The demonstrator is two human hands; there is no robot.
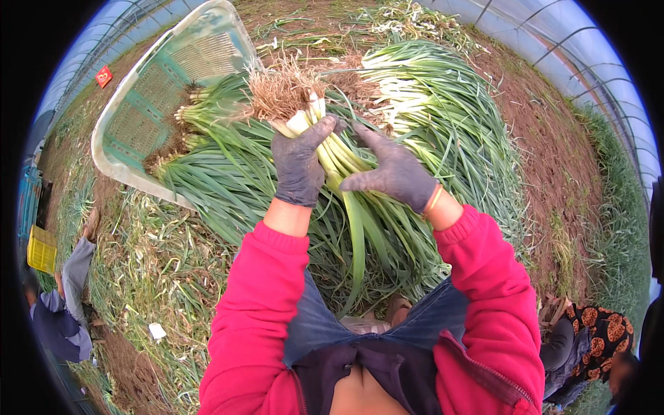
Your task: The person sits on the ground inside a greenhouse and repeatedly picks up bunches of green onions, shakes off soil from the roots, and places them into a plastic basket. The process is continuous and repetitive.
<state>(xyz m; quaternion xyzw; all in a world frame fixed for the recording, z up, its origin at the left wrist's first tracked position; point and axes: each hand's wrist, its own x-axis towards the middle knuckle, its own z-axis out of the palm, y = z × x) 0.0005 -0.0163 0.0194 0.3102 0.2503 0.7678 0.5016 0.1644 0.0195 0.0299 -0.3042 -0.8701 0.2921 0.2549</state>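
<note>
My left hand [300, 163], in a dark glove, grips a bunch of leafy green alliums [340, 155] by their pale stems. Their tangled brown roots [282, 88] point away from me, and the long leaves trail down toward my knees. My right hand [391, 171], gloved too, has its thumb and fingers spread beside the stems; whether the thumb touches them I cannot tell. To the right lies a large pile of the same plants [441, 98], white stems to the left. More bunches [207, 140] rest with their root ends inside a tilted plastic crate [135, 129].
Trimmed leaves [166, 259] litter the soil on the left. One person [65, 316] sits at far left near a yellow crate [41, 249]; another person [581, 342] is close at lower right. Clear plastic greenhouse walls [550, 36] curve around the plot. A red packet [104, 77] lies beyond the crate.
</note>
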